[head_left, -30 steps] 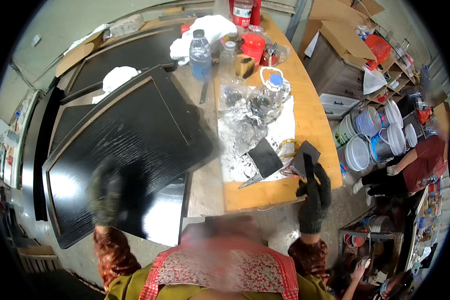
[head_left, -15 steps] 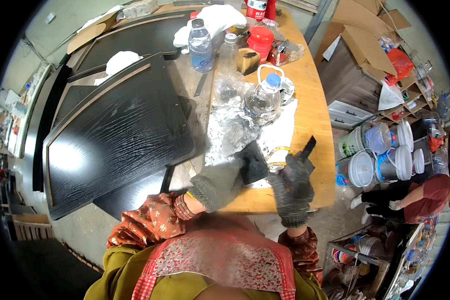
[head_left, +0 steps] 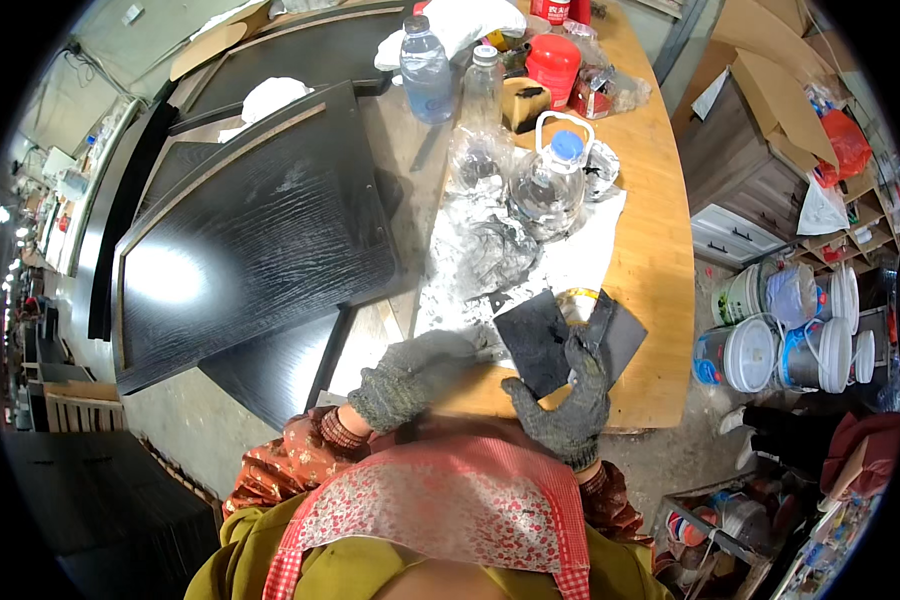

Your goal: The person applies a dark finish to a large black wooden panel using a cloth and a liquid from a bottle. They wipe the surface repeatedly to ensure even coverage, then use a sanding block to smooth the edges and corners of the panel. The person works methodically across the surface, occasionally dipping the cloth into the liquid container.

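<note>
Both my hands wear dark grey knit gloves. My left hand (head_left: 410, 380) is over the near edge of the wooden table, left of a black square sheet (head_left: 532, 345); its fingers are smeared by motion. My right hand (head_left: 568, 408) lies at the table edge, thumb spread away from the fingers, close to the sheet's lower corner. Its fingertips touch or lie beside a narrow dark strip (head_left: 599, 317), which lies over a dark grey sheet (head_left: 627, 343). A roll of yellowish tape (head_left: 577, 303) is just behind them, partly covered.
Crumpled clear plastic (head_left: 498, 252) lies on stained white paper (head_left: 595, 245). A blue-capped jug (head_left: 548, 190), plastic bottles (head_left: 429, 75) and a red tub (head_left: 553, 68) stand farther back. Black wood-grain panels (head_left: 260, 235) fill the left. Buckets (head_left: 749, 357) and another person (head_left: 850, 450) are at right.
My left hand has moved left, off the black sheet, which now shows more fully. My right hand has drawn back, its thumb spreading; the dark strip now lies over the grey sheet.
</note>
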A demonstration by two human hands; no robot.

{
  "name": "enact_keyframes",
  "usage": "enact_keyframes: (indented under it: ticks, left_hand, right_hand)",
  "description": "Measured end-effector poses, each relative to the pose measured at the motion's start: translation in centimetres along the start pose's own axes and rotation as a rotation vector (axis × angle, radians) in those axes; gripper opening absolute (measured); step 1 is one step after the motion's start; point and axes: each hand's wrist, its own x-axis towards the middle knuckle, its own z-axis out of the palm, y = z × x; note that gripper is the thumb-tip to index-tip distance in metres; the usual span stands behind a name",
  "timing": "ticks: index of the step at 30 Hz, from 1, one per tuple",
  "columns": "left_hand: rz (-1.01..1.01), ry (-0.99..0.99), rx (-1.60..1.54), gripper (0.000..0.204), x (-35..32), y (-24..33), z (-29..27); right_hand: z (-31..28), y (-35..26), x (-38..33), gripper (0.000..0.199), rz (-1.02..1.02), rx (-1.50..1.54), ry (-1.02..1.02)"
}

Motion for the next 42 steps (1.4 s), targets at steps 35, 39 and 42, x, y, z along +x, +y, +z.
enact_keyframes:
  ticks: [35, 39, 42]
  left_hand:
    - [0.335, 0.403, -1.102, 0.079, -4.7, 1.5, -4.8]
    - [0.324, 0.469, -1.101, 0.081, -5.5, 2.3, -4.7]
    - [0.357, 0.452, -1.155, 0.080, -5.5, 3.1, -4.6]
  right_hand:
    - [8.3, 1.5, 12.4, 0.044, -0.554, -0.230, -0.464]
    - [6.2, -1.5, 13.9, 0.038, -0.493, -0.124, -0.442]
    - [3.3, -5.8, 14.8, 0.042, -0.268, 0.105, -0.554]
